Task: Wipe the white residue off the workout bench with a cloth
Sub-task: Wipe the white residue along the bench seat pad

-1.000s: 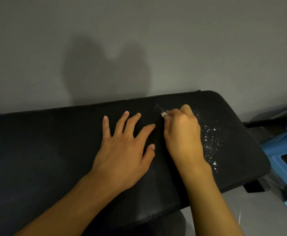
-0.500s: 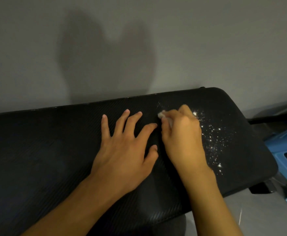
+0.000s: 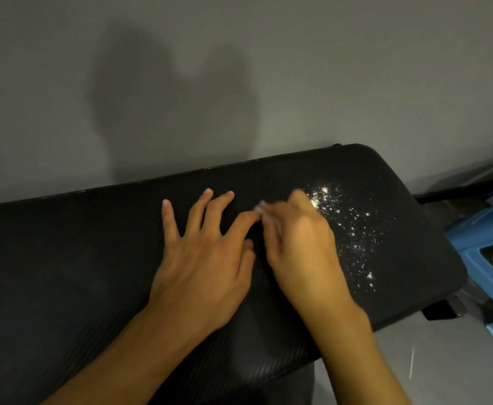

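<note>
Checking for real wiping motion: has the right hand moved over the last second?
Yes. The right hand, blurred and pinching the cloth, has slid left along the bench, away from the white residue and up to the left hand index fingertip.

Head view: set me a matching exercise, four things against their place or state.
1 left hand
2 right hand
3 white powdery residue
4 blue plastic stool

A beside the right end of the black padded workout bench
B fingers spread, resting on bench
C scattered on bench, right of both hands
D pinching small white cloth

Pairs: 1-B, 2-D, 3-C, 4-A
</note>
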`<state>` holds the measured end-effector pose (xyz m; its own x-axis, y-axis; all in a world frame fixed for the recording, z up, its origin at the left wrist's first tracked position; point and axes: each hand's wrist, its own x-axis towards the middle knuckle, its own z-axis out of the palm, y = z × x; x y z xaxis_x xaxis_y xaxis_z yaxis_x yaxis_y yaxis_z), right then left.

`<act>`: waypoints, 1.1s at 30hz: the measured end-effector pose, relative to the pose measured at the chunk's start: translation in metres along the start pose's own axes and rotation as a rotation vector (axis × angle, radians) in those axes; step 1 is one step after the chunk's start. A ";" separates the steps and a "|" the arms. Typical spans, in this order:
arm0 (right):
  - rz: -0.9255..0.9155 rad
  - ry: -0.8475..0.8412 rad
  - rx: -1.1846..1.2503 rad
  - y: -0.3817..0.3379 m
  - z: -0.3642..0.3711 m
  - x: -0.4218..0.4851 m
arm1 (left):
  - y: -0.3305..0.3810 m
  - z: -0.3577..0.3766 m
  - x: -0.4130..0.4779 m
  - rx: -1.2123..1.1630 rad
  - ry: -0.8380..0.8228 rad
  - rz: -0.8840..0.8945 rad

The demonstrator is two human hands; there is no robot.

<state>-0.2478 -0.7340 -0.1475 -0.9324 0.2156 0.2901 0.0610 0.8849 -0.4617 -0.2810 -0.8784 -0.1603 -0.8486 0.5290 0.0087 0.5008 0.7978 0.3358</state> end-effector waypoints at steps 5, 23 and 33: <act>0.055 0.036 -0.121 0.011 0.007 0.026 | 0.002 0.000 -0.001 -0.012 0.006 0.001; 0.177 0.120 -0.052 0.004 -0.003 -0.032 | 0.016 -0.008 -0.002 0.050 0.029 0.014; 0.187 0.132 -0.036 0.019 -0.015 -0.054 | 0.028 0.002 0.000 0.004 0.010 0.011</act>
<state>-0.1908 -0.7224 -0.1595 -0.8490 0.4273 0.3109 0.2432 0.8383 -0.4880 -0.2665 -0.8559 -0.1532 -0.8445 0.5351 0.0219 0.5111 0.7930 0.3315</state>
